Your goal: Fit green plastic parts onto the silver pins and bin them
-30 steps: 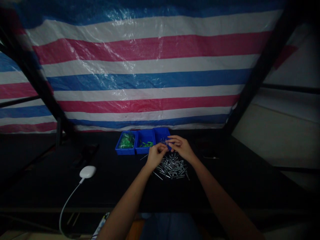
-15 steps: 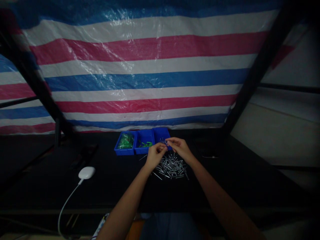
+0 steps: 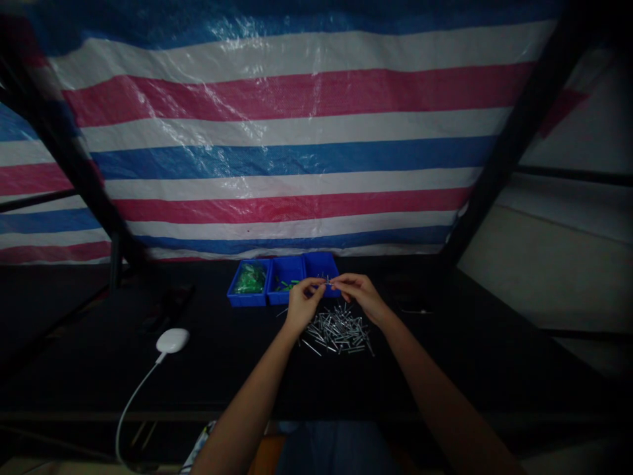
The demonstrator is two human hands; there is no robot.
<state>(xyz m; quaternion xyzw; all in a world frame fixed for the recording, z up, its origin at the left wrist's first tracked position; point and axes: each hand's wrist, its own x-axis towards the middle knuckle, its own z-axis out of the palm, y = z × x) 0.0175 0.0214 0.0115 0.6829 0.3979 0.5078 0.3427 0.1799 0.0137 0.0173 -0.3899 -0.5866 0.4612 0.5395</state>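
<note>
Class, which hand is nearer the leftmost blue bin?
Left. The left hand is to the right of the leftmost blue bin, and the right hand is farther right, beyond the left hand.

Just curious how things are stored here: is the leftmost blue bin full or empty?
Not empty: the leftmost blue plastic bin holds a heap of green pieces, though the dim light hides exactly how full it is.
</note>
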